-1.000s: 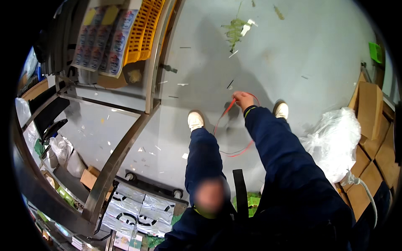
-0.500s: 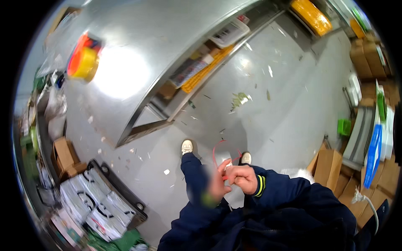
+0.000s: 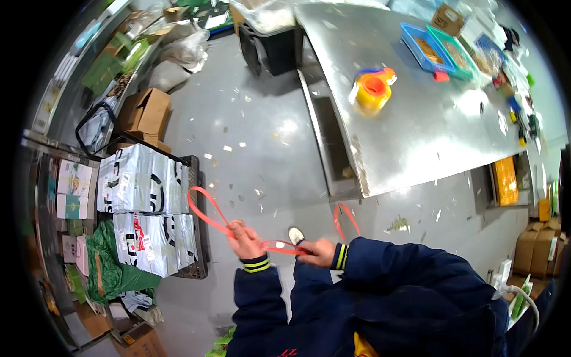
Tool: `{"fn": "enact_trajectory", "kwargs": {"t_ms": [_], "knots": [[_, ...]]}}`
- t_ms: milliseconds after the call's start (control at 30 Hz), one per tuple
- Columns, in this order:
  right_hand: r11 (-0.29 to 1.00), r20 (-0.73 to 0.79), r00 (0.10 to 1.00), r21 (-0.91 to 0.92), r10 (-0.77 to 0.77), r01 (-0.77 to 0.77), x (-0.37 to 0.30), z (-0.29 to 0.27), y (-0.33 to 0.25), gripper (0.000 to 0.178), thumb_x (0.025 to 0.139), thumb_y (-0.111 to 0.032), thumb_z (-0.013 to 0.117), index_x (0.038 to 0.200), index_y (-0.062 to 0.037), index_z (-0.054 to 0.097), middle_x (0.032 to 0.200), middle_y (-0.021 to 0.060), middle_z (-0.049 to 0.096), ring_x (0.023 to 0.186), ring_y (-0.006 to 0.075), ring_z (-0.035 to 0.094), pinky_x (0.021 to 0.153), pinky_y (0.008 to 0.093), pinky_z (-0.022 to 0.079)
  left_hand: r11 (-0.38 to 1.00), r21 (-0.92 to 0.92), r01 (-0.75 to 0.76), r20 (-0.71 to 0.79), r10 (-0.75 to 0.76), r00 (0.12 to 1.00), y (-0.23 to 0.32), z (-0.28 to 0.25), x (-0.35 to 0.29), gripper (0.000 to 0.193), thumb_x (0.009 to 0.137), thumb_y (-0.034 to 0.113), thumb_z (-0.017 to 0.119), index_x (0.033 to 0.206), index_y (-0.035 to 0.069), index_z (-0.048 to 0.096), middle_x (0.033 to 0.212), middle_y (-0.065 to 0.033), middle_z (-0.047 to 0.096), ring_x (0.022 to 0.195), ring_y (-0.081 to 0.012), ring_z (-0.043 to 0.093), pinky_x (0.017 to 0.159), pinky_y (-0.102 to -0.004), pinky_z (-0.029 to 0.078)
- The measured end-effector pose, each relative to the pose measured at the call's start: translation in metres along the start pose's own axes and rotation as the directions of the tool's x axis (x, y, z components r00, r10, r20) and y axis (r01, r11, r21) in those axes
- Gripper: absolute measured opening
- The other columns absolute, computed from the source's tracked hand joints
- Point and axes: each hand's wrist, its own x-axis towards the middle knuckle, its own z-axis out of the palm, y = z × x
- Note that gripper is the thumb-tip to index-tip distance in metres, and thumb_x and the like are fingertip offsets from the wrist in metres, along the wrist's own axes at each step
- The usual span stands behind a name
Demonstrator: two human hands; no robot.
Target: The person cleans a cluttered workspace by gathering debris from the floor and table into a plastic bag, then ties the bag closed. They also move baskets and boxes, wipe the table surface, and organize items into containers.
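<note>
A thin red plastic strap (image 3: pixel 207 219) runs through both of my hands in front of my body. My left hand (image 3: pixel 245 239) is closed round it, and one loop stands out beyond that hand toward the trolley. A short stretch passes between the hands. My right hand (image 3: pixel 320 253) is closed on the other side of the strap, its fingers partly turned away. Past it, another loop (image 3: pixel 346 221) of the strap rises near the steel table's near edge. Left of my hands, several white plastic-wrapped parcels (image 3: pixel 156 238) lie on a black trolley (image 3: pixel 201 262).
A steel table (image 3: pixel 410 137) at upper right carries a tape dispenser (image 3: pixel 373 92) and blue and green trays (image 3: pixel 423 46). A cardboard box (image 3: pixel 144 116) stands beyond the parcels. Green sheeting (image 3: pixel 113 262) lies beside the trolley. Scraps litter the grey floor (image 3: pixel 238 172).
My view has swung left toward the trolley and parcels. My hands have moved apart, drawing the red strap out between them; the left hand is now farther from the right.
</note>
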Motion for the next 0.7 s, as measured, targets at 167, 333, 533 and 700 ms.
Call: {"fn": "enact_trajectory", "kwargs": {"t_ms": [167, 333, 533, 700], "knots": [[0.984, -0.078, 0.984, 0.067, -0.159, 0.165, 0.130, -0.037, -0.053, 0.021, 0.074, -0.025, 0.062, 0.076, -0.0050, 0.057, 0.060, 0.0079, 0.056, 0.052, 0.0200, 0.054, 0.048, 0.0281, 0.042, 0.957, 0.275, -0.090, 0.449, -0.045, 0.892, 0.035, -0.057, 0.071, 0.078, 0.060, 0.035, 0.071, 0.120, 0.004, 0.031, 0.089, -0.0021, 0.038, 0.083, -0.0115, 0.038, 0.069, -0.0227, 0.037], [0.654, -0.189, 0.974, 0.754, 0.123, 0.064, 0.231, -0.044, -0.108, 0.023, 0.073, -0.019, 0.063, 0.064, -0.0040, 0.048, 0.056, -0.0020, 0.045, 0.053, 0.0052, 0.040, 0.047, 0.0218, 0.035, 0.945, 0.319, 0.070, 0.725, -0.292, 0.623, 0.056, 0.019, 0.105, 0.085, 0.053, 0.029, 0.078, 0.120, 0.005, 0.030, 0.113, -0.0068, 0.040, 0.106, -0.0178, 0.041, 0.086, -0.0306, 0.036], [0.672, -0.230, 0.913, 0.738, 0.337, -0.062, 0.313, -0.066, -0.004, 0.021, 0.075, -0.018, 0.061, 0.067, -0.0021, 0.050, 0.059, -0.0004, 0.045, 0.056, 0.0067, 0.041, 0.051, 0.0225, 0.036, 0.709, 0.705, 0.028, 0.466, -0.491, 0.736, 0.028, 0.016, 0.195, 0.026, 0.071, 0.020, 0.063, 0.085, -0.001, 0.057, 0.054, -0.0055, 0.054, 0.051, -0.0215, 0.052, 0.052, -0.0326, 0.041], [0.858, -0.412, 0.827, 0.489, 0.383, -0.154, 0.361, -0.073, 0.147, 0.019, 0.074, -0.019, 0.058, 0.087, -0.0060, 0.058, 0.079, 0.0102, 0.054, 0.074, 0.0197, 0.055, 0.067, 0.0283, 0.044, 0.149, 0.804, -0.576, 0.575, 0.051, 0.816, -0.025, -0.034, 0.310, 0.022, 0.072, 0.016, 0.058, 0.087, -0.001, 0.056, 0.069, -0.0123, 0.055, 0.061, -0.0262, 0.053, 0.059, -0.0327, 0.042]]}}
